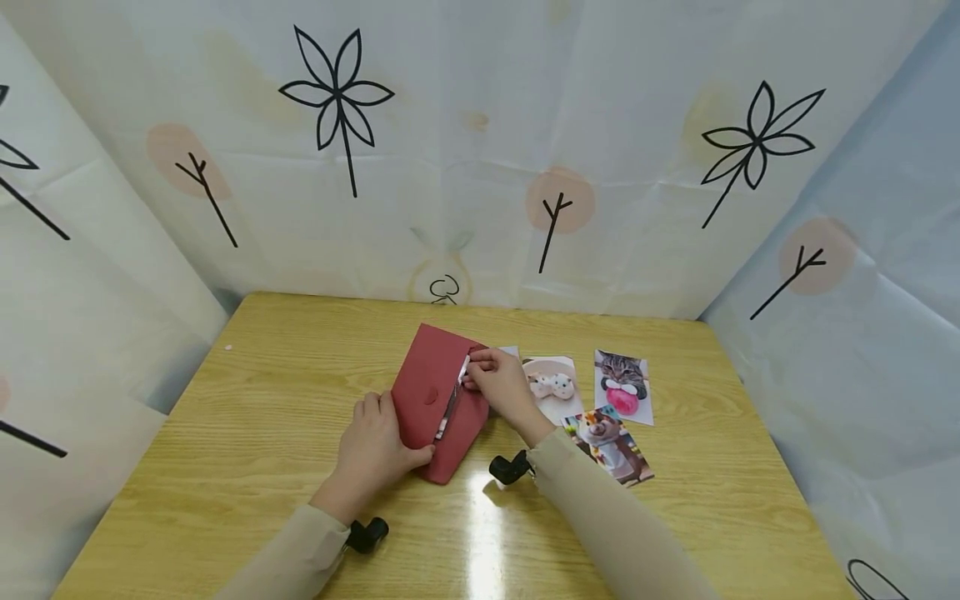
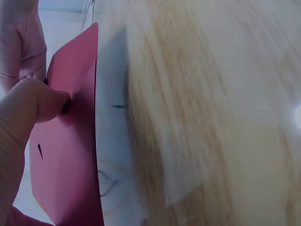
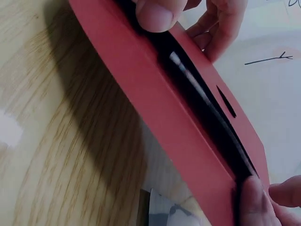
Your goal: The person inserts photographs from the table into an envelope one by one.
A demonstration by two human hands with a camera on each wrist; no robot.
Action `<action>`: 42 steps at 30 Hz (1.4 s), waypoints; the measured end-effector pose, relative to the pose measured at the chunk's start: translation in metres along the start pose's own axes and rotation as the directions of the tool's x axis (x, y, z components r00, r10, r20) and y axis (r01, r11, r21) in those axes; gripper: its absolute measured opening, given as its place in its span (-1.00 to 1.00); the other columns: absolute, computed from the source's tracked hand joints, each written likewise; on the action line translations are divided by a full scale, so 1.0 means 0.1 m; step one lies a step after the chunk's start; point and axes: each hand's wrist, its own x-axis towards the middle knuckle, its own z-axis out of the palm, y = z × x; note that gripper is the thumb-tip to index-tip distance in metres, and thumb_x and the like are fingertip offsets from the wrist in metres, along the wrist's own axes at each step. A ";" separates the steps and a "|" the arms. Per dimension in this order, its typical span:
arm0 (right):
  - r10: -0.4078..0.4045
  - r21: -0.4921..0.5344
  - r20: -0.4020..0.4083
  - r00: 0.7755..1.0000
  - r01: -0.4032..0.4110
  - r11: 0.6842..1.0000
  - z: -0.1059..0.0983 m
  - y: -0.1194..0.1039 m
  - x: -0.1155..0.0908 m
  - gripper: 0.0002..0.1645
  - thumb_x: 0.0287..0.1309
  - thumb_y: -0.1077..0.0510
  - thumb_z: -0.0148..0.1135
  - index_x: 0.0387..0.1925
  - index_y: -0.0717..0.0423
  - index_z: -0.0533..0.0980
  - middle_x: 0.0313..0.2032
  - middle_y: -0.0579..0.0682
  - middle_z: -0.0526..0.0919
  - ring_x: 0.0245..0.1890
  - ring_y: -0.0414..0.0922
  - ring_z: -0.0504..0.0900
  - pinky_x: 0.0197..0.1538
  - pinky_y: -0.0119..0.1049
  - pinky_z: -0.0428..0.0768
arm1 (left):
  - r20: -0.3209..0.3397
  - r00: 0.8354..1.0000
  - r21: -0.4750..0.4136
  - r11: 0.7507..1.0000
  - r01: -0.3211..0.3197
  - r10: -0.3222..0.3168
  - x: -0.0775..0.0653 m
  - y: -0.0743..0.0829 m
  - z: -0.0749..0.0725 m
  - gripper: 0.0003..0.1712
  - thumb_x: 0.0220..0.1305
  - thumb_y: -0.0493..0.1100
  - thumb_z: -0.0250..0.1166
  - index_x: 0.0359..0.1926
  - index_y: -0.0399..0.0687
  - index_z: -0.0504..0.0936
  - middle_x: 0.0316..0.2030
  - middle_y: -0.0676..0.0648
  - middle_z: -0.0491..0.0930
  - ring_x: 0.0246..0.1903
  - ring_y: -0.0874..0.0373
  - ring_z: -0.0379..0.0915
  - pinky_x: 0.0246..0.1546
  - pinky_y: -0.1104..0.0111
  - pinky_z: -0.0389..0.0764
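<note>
A red paper envelope (image 1: 423, 375) is tilted up off the wooden table, its flap folded open toward the right. My left hand (image 1: 375, 446) grips its lower left edge, thumb (image 2: 51, 101) on the front and the other fingers partly hidden behind. From the envelope's long opening shows the thin pale edge of a photo card (image 3: 202, 92), mostly hidden inside. At the upper end of that opening, my right hand (image 1: 502, 379) pinches the card's edge between thumb and finger. A small slit (image 3: 226, 101) marks the envelope's front panel.
Right of the envelope lie a photo of a white bow headband (image 1: 553, 385), a cat photo (image 1: 622, 375) and a photo of a dressed-up animal (image 1: 609, 442). Part of another photo (image 1: 510, 350) shows behind my right hand. Patterned cloth (image 1: 465, 125) walls the table (image 1: 300, 350) at back and sides.
</note>
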 end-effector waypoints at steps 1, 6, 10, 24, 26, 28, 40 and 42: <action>0.001 -0.005 0.011 1.000 -0.001 1.000 0.00 0.00 -0.01 -0.69 0.31 0.26 0.14 0.04 0.31 0.50 -0.22 0.21 0.64 -0.30 0.00 0.70 -0.23 -0.24 0.65 | 0.005 1.000 -0.001 1.000 0.004 -0.004 0.00 -0.01 0.00 0.26 -0.31 0.41 0.47 0.17 -0.47 0.27 -0.14 -0.27 0.32 -0.15 -0.10 0.27 -0.26 0.12 0.55; -0.034 -0.085 0.022 0.999 0.035 0.996 -0.11 -0.01 -0.07 -0.58 0.30 0.13 0.19 0.13 0.22 0.47 -0.15 0.15 0.62 -0.26 0.02 0.68 -0.22 -0.13 0.65 | 0.044 0.998 0.000 0.999 0.040 -0.040 0.00 -0.03 0.00 0.28 -0.29 0.43 0.47 0.18 -0.48 0.25 -0.11 -0.29 0.32 -0.13 -0.12 0.26 -0.24 0.10 0.56; -0.059 -0.188 0.000 0.998 0.058 0.981 -0.32 0.00 -0.14 -0.44 0.20 -0.04 0.31 0.16 0.11 0.46 -0.09 0.07 0.59 -0.16 -0.02 0.62 -0.15 -0.08 0.61 | 0.045 0.997 -0.004 0.998 0.067 -0.066 -0.01 -0.06 -0.03 0.27 -0.26 0.41 0.47 0.19 -0.51 0.25 -0.09 -0.32 0.33 -0.08 -0.16 0.27 -0.20 0.04 0.57; 0.036 -0.395 -0.067 0.997 -0.060 0.917 -1.05 0.12 -0.41 -0.13 0.02 -0.20 0.42 0.28 0.08 0.33 0.10 0.11 0.49 -0.01 0.01 0.51 -0.05 -0.09 0.55 | -0.003 0.997 -0.054 0.996 0.074 -0.074 -0.02 -0.21 -0.05 0.27 -0.17 0.30 0.47 0.27 -0.57 0.16 0.02 -0.42 0.30 0.01 -0.27 0.23 -0.10 -0.04 0.51; 0.040 -0.412 -0.071 0.997 -0.066 0.909 -1.17 0.14 -0.44 -0.08 0.02 -0.21 0.42 0.30 0.12 0.31 0.12 0.14 0.47 0.02 0.03 0.49 -0.05 -0.08 0.55 | -0.019 0.997 -0.060 0.996 0.072 -0.073 -0.02 -0.22 -0.05 0.26 -0.17 0.28 0.48 0.27 -0.57 0.16 0.03 -0.43 0.29 0.01 -0.28 0.24 -0.10 -0.05 0.51; 0.045 -0.434 -0.076 0.996 -0.074 0.898 -1.29 0.17 -0.49 -0.07 0.03 -0.21 0.41 0.32 0.14 0.28 0.13 0.16 0.45 0.04 0.04 0.47 -0.04 -0.06 0.54 | -0.029 0.997 -0.067 0.995 0.071 -0.073 -0.02 -0.23 -0.05 0.26 -0.16 0.26 0.49 0.28 -0.58 0.15 0.04 -0.44 0.28 0.02 -0.29 0.24 -0.10 -0.06 0.50; 0.057 -0.581 -0.143 0.988 -0.131 0.803 -1.78 0.37 -0.78 -0.05 0.05 -0.20 0.40 0.32 0.22 0.27 0.15 0.24 0.45 0.08 0.13 0.48 0.04 0.04 0.50 | -0.067 0.996 -0.066 0.996 0.062 -0.067 -0.02 -0.31 -0.05 0.28 -0.18 0.20 0.54 0.29 -0.61 0.12 0.10 -0.52 0.22 0.07 -0.37 0.19 -0.13 -0.14 0.49; 0.058 -0.592 -0.150 0.987 -0.137 0.794 -1.81 0.38 -0.81 -0.06 0.05 -0.20 0.39 0.32 0.21 0.28 0.15 0.24 0.46 0.06 0.14 0.49 0.01 0.04 0.51 | -0.068 0.995 -0.074 0.995 0.065 -0.070 -0.01 -0.31 -0.06 0.29 -0.18 0.19 0.54 0.29 -0.61 0.11 0.09 -0.52 0.21 0.06 -0.36 0.19 -0.13 -0.13 0.49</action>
